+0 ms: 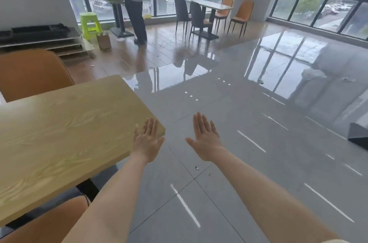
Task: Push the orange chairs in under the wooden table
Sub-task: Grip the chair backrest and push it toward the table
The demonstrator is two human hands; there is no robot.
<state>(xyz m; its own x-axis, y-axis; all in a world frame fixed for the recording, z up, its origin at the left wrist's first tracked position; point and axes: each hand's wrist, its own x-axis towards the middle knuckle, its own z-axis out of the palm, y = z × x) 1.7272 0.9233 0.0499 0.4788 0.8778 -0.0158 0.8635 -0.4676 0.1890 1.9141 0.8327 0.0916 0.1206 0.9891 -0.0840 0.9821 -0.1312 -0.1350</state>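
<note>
The light wooden table (59, 133) fills the left of the view. One orange chair (31, 73) stands at its far side, its backrest rising above the tabletop. Another orange chair (49, 221) shows at the near side, bottom left, partly behind my left forearm. My left hand (147, 141) is held flat with fingers apart over the table's right corner, holding nothing. My right hand (205, 139) is also flat and empty, out over the grey floor to the right of the table.
Glossy grey tiles (258, 123) stretch to the right. A person (135, 4) stands by the windows. Further back is another table (211, 5) with dark and orange chairs. A green stool (89, 23), a paper bag (103, 40) and stacked boards (49, 41) lie at the left.
</note>
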